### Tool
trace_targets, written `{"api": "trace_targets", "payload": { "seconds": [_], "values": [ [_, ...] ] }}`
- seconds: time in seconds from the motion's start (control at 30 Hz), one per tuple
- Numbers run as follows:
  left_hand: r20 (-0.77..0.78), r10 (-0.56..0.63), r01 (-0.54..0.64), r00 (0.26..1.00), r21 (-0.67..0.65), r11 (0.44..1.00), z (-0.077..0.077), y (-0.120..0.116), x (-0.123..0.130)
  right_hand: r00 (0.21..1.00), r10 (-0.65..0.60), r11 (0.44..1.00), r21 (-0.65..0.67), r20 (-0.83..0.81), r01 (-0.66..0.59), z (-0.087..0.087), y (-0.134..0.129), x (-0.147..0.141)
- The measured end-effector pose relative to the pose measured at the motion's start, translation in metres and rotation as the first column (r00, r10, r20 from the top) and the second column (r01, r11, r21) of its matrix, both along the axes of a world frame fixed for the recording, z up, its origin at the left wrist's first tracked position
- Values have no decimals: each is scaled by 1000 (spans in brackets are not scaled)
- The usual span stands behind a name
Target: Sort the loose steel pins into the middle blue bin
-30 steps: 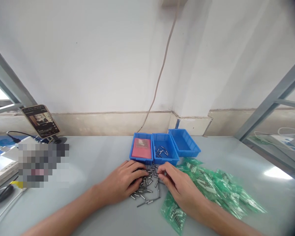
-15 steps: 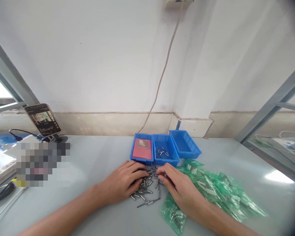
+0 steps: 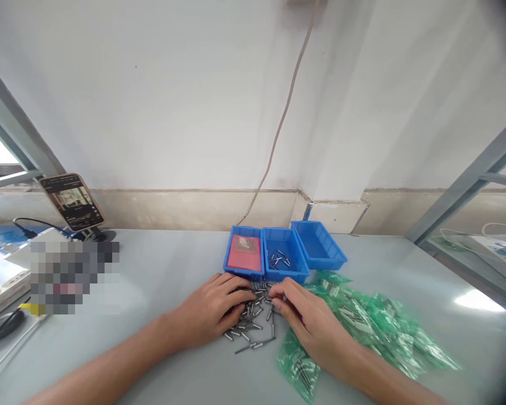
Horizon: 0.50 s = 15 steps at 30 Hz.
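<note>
Several small metal pins (image 3: 245, 326) lie in a loose pile on the grey table. My left hand (image 3: 219, 308) rests over the pile's left side, fingers bent and spread among the pins. At the pile's right edge, my right hand (image 3: 301, 312) has thumb and fingertips close together; whatever is between them is too small to make out. Behind the pile, a blue bin (image 3: 243, 275) holds a pink sheet with a small clear bag on it. The middle blue bin (image 3: 287, 275) contains several pins.
A third blue bin (image 3: 320, 247) stands at the back right. Green plastic bags (image 3: 375, 326) with metal parts cover the table right of my right hand. At the far left are a phone (image 3: 72, 201) on a stand, cables and a blurred patch.
The view has shifted very slightly. Both hands stay in nearly the same place at the pile.
</note>
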<state>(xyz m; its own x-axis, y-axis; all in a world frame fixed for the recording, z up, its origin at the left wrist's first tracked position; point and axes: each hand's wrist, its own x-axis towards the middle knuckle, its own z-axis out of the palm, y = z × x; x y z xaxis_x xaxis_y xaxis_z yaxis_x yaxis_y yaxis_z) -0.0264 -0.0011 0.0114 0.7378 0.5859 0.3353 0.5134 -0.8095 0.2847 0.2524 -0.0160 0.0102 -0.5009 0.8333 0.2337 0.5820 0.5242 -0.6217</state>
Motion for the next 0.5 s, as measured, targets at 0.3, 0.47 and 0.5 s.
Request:
{"api": "trace_targets", "payload": {
  "seconds": [0.3, 0.47, 0.5],
  "values": [
    [-8, 3, -3, 1000, -5, 1000, 0, -1, 0, 1000, 8, 999, -35, 1, -8, 0, 0, 0],
    [-20, 3, -4, 1000, -9, 1000, -1, -1, -1, 1000, 10, 999, -40, 4, -10, 2, 0, 0],
    [-21, 4, -4, 1000, -10, 1000, -1, -1, -1, 1000, 9, 999, -42, 4, -9, 2, 0, 0]
  ]
}}
